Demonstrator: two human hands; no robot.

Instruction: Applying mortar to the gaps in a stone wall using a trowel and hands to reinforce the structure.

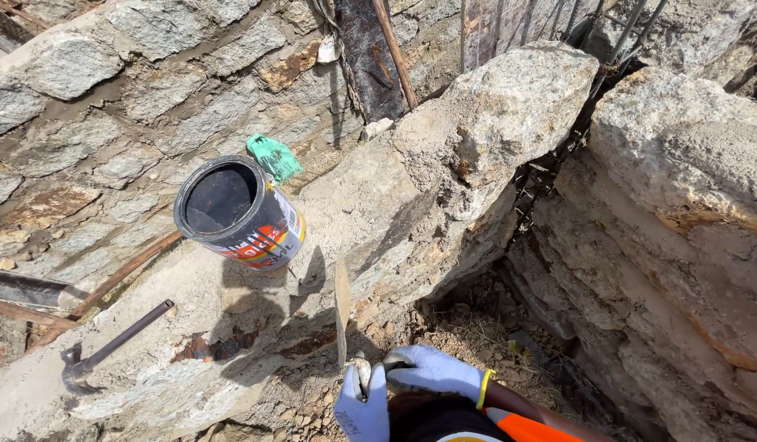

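At the bottom edge, my left hand (360, 409), in a pale blue glove, is closed around the handle of a trowel (342, 307). The narrow blade points up, edge-on, against the mortar-smeared stone wall (444, 180). My right hand (434, 370), gloved with a yellow cuff and an orange sleeve behind it, is curled right beside the handle's top. Whether it grips the handle is unclear. An open, empty-looking tin can (238, 213) lies tilted on the wall top, above and left of the blade.
A metal hammer (108, 348) lies on the wall top at the left. A green scrap (274, 155) sits behind the can. Rusty steel bars (550, 176) run down the gap between the wall and a second stone block (681, 213) at right. Rubble lies below.
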